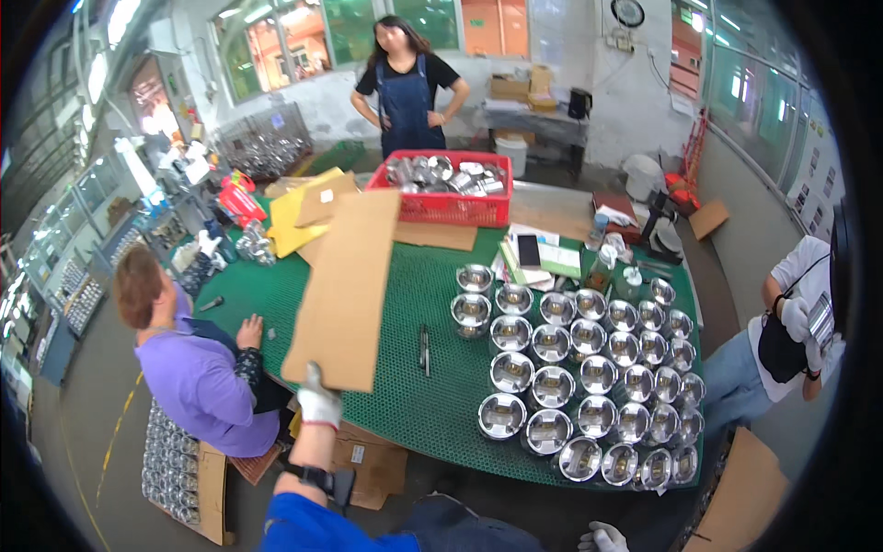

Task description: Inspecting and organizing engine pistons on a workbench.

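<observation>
My left hand (pixel 319 403), in a white knit glove, grips the lower edge of a long flat cardboard sheet (pixel 348 285). The sheet is held up at a slant over the green-covered table (pixel 414 414). At the bottom edge of the head view, away from the table, my gloved right hand (pixel 602 537) hangs low with its fingers loosely apart and nothing visible in it. Rows of shiny metal pistons (pixel 552 386) stand on the right half of the table. Beside the sheet lies a dark slim pen-like tool (pixel 424 350).
A red crate (pixel 441 207) of pistons sits at the far edge. Phone (pixel 528 250), papers and jars stand behind the rows. Co-workers are at left (pixel 198 368), beyond the table (pixel 405 83) and at right (pixel 782 340), the last holding a piston. Boxed pistons (pixel 175 469) lie lower left.
</observation>
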